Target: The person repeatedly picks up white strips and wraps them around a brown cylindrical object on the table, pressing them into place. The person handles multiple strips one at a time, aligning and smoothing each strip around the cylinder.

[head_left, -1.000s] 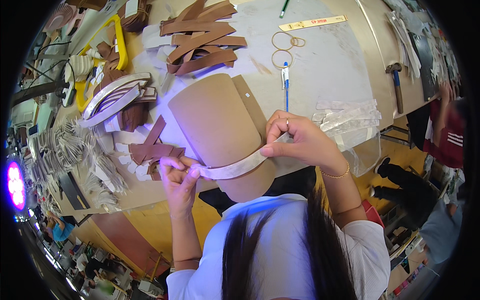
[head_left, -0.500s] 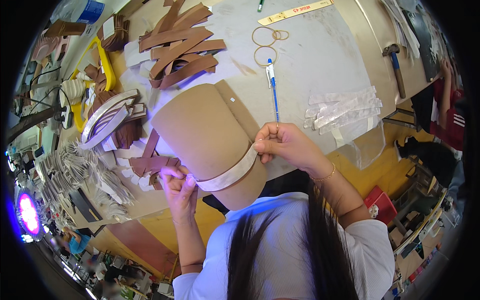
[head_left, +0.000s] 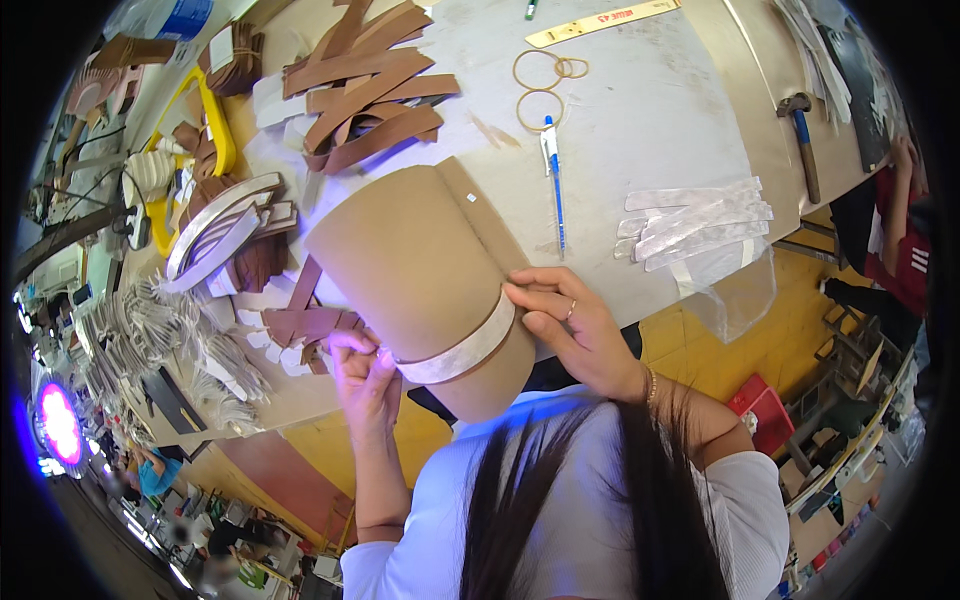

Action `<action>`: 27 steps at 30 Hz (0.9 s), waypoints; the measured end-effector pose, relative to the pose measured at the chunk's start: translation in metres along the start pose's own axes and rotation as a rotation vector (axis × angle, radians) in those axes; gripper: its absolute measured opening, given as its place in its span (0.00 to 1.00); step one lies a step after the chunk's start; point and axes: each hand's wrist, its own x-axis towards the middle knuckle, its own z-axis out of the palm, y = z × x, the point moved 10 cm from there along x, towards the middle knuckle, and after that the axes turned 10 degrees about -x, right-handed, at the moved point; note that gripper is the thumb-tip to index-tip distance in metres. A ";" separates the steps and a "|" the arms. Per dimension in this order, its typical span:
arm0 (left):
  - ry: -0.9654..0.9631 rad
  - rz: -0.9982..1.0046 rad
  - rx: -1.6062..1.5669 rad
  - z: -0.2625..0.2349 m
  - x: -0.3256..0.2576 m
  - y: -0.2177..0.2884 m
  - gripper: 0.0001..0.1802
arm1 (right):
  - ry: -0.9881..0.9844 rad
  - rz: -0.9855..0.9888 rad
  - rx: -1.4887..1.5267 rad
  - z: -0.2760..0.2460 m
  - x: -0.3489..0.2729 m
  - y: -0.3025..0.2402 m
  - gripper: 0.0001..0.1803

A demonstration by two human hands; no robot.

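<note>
Pen [head_left: 553,180] lies right of curved board [head_left: 420,280].

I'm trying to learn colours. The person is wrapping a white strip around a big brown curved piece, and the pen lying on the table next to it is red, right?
Not quite: the pen is blue and white, not red, as the head view shows. The rest holds: the left hand and right hand press a white strip around the big brown curved piece on the table.

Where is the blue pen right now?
In the head view, the blue pen lies on the table right of centre, just below the rubber bands and above the right hand.
</note>
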 end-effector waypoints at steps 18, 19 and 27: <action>-0.032 0.124 -0.087 -0.007 -0.022 0.007 0.20 | -0.383 -0.709 -0.703 0.084 -0.020 -0.124 0.45; -0.036 0.118 -0.093 -0.004 -0.023 0.005 0.21 | -0.380 -0.704 -0.669 0.074 -0.020 -0.117 0.45; -0.016 0.002 -0.137 -0.007 -0.014 -0.008 0.19 | -0.321 -0.529 -0.192 0.038 -0.014 -0.076 0.50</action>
